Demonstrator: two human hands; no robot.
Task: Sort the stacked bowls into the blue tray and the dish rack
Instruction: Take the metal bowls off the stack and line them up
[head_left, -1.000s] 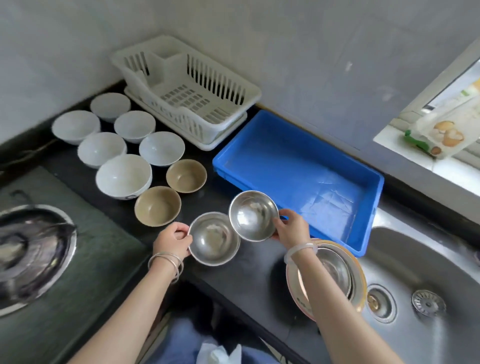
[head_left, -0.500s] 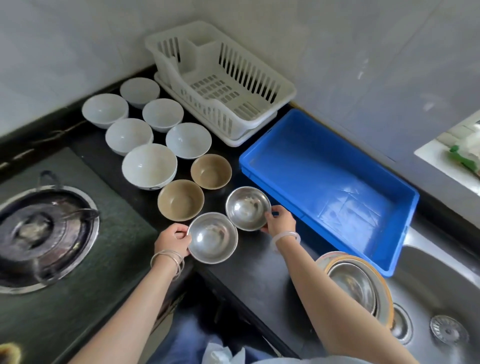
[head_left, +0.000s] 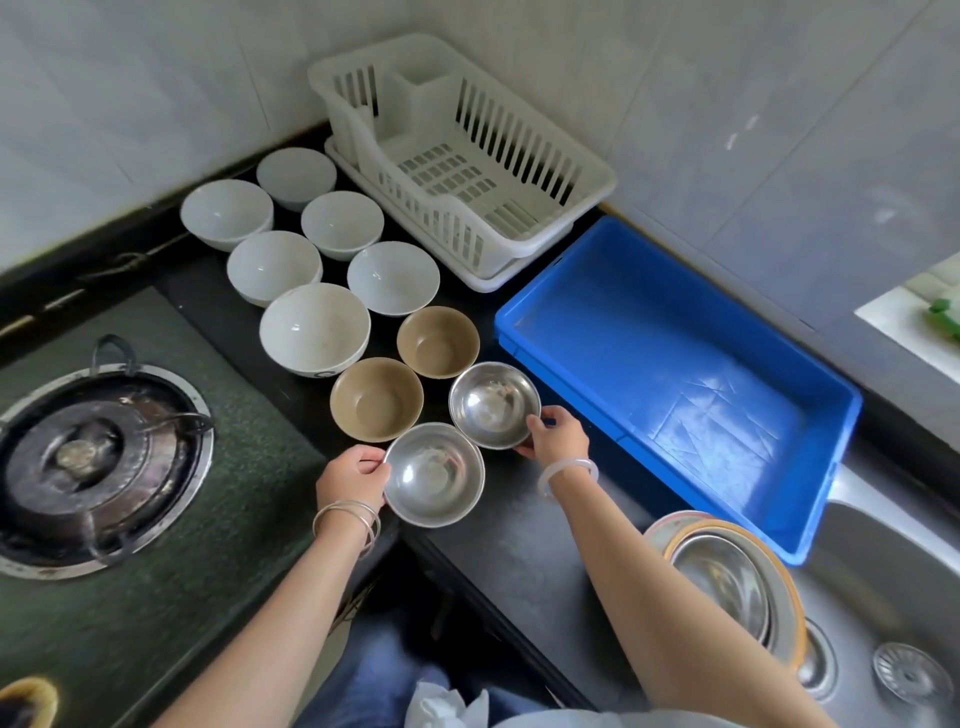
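**Steel bowls, one in each hand**

Steel, shiny and empty, the two small bowls sit at the front of the black countertop, rims touching. The left hand reaches in from the lower left and grips the left rim of the near steel bowl, fingers curled against its side. The right hand comes in from the lower right and pinches the right rim of the far steel bowl, thumb on top. Whether that bowl rests on the counter or is just lifted cannot be told.

Two brown bowls stand just behind them, with six white bowls further back. The blue tray lies just right of the far steel bowl, and the white dish rack stands behind the tray against the wall. More stacked bowls sit at the sink edge. A gas burner is at the left.
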